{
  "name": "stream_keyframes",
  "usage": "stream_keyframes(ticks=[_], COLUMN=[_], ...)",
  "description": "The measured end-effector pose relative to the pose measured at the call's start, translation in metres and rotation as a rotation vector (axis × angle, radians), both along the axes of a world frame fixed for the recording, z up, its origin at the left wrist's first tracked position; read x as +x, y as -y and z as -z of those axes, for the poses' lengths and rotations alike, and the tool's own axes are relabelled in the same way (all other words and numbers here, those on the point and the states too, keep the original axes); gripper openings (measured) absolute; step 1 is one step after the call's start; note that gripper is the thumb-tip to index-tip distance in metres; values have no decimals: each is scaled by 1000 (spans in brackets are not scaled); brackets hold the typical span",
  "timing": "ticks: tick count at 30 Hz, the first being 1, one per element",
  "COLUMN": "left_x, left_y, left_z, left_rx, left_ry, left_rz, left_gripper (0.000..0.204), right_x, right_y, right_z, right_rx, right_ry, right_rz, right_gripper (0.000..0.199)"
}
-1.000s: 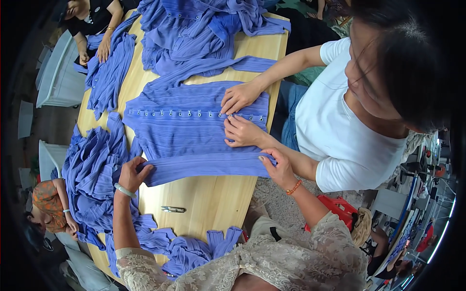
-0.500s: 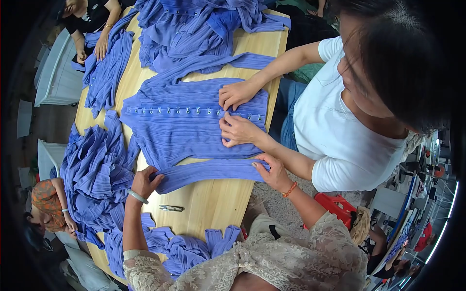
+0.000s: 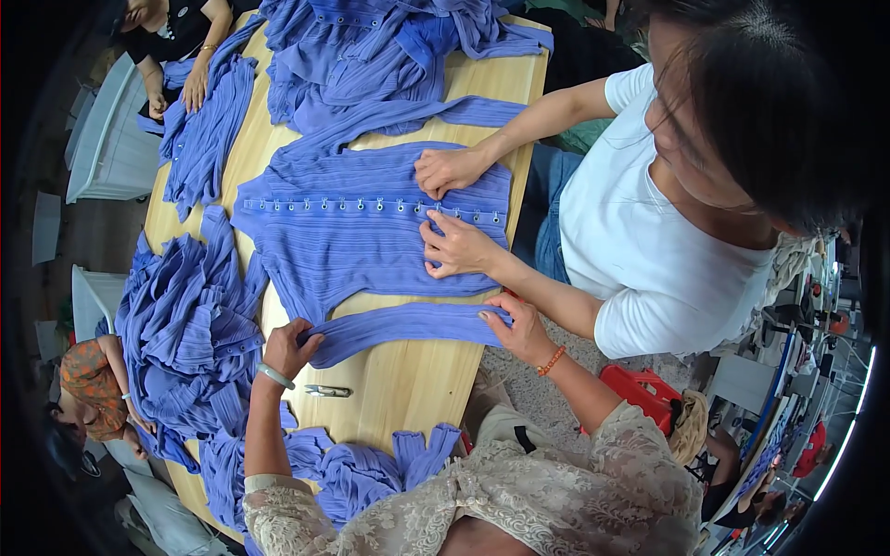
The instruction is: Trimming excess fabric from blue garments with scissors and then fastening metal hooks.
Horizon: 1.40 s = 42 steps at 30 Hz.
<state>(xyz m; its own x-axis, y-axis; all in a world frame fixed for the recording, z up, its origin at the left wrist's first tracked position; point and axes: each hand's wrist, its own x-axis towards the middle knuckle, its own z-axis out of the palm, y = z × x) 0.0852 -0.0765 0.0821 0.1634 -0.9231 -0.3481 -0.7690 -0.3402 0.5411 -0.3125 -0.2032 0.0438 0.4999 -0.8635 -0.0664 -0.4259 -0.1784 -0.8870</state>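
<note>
A periwinkle-blue ribbed knit cardigan (image 3: 371, 232) lies spread flat on the pale wooden desk (image 3: 408, 389), its row of small metal fasteners (image 3: 371, 206) running across the picture. Its lower sleeve (image 3: 408, 324) stretches as a long band just ahead of the person, with its long axis running left to right between the two hands.

The left hand (image 3: 289, 349) sits at the left end of that sleeve, fingers curled over the cloth and pinching it against the desk. The right hand (image 3: 513, 326) is at the opposite end, near the desk's right edge, fingers bent and closed on the cuff end. Both hands are equally close to the sleeve, each gripping one end, so the band lies taut and straight between them.

A co-worker in a white T-shirt (image 3: 649, 250) leans in from the right; that person's two hands (image 3: 454, 208) rest on the fastener row, fingertips pinching at the placket.

Small metal snips (image 3: 324, 391) lie on the bare wood just right of the left wrist. Heaps of the same blue knitwear (image 3: 185, 343) are piled to the left, at the far end and at the near edge.
</note>
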Motion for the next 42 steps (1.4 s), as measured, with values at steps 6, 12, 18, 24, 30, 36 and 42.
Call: stream_keyframes(ticks=[6,12,18,24,30,36,42], left_x=[2,10,41,65,110,87,45], left_y=[-6,-18,9,87,132,158,264], left_z=[-2,1,-18,-46,24,56,46], left_rx=[-4,-55,-90,-132,-119,-146,-709], left_ry=[-23,31,-84,-17,222,426,368], left_rz=[-24,-5,-108,-94,25,-99,30], left_gripper=[25,24,24,20,31,40,20], right_x=[3,3,12,31,47,34,24], right_y=[-2,3,39,73,95,193,326], right_z=[-7,-8,-24,-21,25,41,56], right_rx=[43,-28,-19,-134,-211,-509,-414], right_ry=[-13,-26,17,73,-180,-224,-566], right_rz=[7,107,238,236,181,373,517], right_gripper=[20,21,11,14,23,16,35])
